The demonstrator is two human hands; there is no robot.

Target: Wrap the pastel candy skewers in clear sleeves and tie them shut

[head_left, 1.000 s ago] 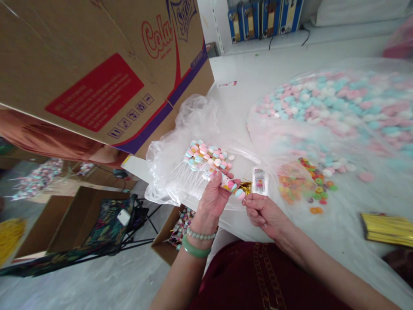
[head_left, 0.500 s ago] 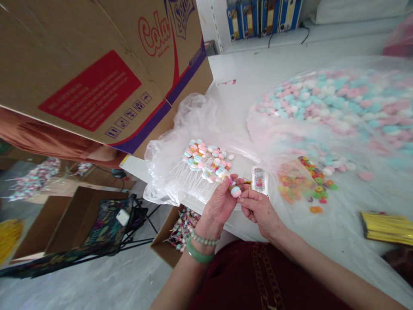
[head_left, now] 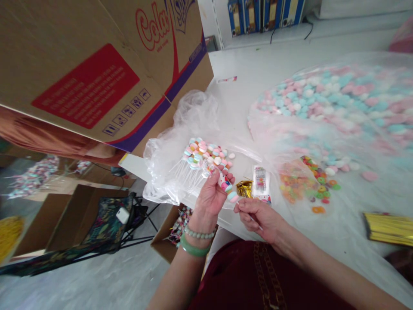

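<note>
My left hand (head_left: 211, 193), wearing a green bangle and a beaded bracelet, is closed around the top of a marshmallow candy stick (head_left: 231, 194). A small printed clear wrapper (head_left: 222, 181) appears to cover its upper end, partly hidden by my fingers. My right hand (head_left: 256, 215) pinches the white stick below the marshmallows, and the stick's end shows under my fingers. Behind my left hand lies a pile of marshmallow sticks (head_left: 200, 157) on clear plastic. Gold twist ties (head_left: 244, 188) and a stack of printed wrappers (head_left: 260, 181) lie just beyond my right hand.
A large Cola carton (head_left: 129, 64) stands at the left. Bagged pastel marshmallows (head_left: 322, 94) spread across the right, with ring gummies (head_left: 293, 181) nearer. A gold bundle (head_left: 389, 228) lies at the right edge. Below the table is a box of wrapped sticks (head_left: 180, 224).
My hands have drawn slightly apart, the left moving left and the right a little down. More of the wrapper, candy and stick shows between them, and the gold ties are uncovered.
</note>
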